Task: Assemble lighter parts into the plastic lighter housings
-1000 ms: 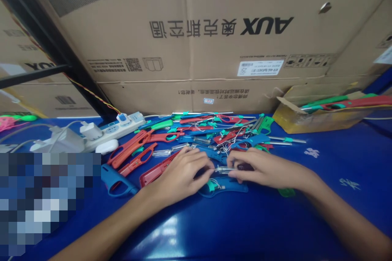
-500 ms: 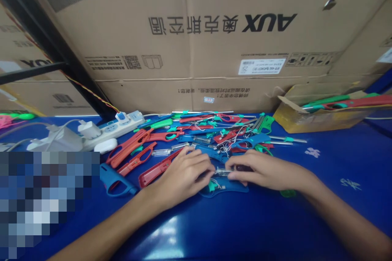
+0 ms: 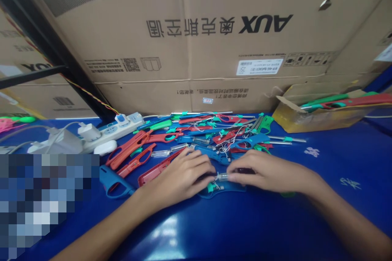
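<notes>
My right hand [image 3: 260, 171] pinches a small clear plastic tank [image 3: 223, 177], like the fuel tank of a long gas lighter, with a dark part under its fingers. At the tank's left end my left hand [image 3: 191, 171] has its thumb and fingertips closed; whether they grip the tank or a tiny part there is hidden. Just below lies a blue lighter shell half [image 3: 235, 189] with a green piece [image 3: 211, 187] and thin white wires on it. A red shell half [image 3: 153, 173] rests behind my left wrist.
Behind my hands spreads a pile of red, blue and green lighter parts [image 3: 226, 118] with metal tubes. A blue shell [image 3: 114, 181] lies left. A power strip [image 3: 112, 130] with chargers stands farther left. An open carton [image 3: 315, 118] holds lighters at right, before a big cardboard wall [image 3: 190, 40].
Both hands stay around the clear tank with only slight finger shifts; less of the tank shows between them. The whole view has moved slightly.
</notes>
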The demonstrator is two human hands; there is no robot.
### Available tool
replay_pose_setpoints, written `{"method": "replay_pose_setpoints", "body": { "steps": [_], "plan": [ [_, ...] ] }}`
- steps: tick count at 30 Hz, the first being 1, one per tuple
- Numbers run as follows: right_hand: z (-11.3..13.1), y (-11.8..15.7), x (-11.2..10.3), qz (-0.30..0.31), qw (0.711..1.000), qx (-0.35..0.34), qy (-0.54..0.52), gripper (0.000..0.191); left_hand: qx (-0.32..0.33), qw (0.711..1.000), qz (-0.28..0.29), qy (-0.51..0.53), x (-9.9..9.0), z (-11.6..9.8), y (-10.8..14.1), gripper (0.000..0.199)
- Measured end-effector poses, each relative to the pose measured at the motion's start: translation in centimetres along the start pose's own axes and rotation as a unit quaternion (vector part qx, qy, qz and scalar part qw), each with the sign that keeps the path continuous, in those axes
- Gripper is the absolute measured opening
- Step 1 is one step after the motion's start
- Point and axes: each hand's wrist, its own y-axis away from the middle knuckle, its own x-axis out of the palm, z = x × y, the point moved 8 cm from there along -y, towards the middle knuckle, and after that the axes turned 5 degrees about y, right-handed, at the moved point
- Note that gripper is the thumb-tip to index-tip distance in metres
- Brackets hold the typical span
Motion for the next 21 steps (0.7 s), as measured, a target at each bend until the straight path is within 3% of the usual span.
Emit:
{"method": "replay_pose_setpoints", "body": {
  "steps": [7,21],
  "plan": [
    [0.09,0.03,0.25,0.015,0.999,-0.019,-0.029,0.032,0.040,0.999,0.006,-0.021,0.35,-0.64,-0.03,0.020],
    [-0.18,-0.01,0.08,0.001,1.000,-0.009,-0.020,0.030,0.053,0.997,0.002,-0.057,0.87,-0.76,0.12,0.020]
  ]
}}
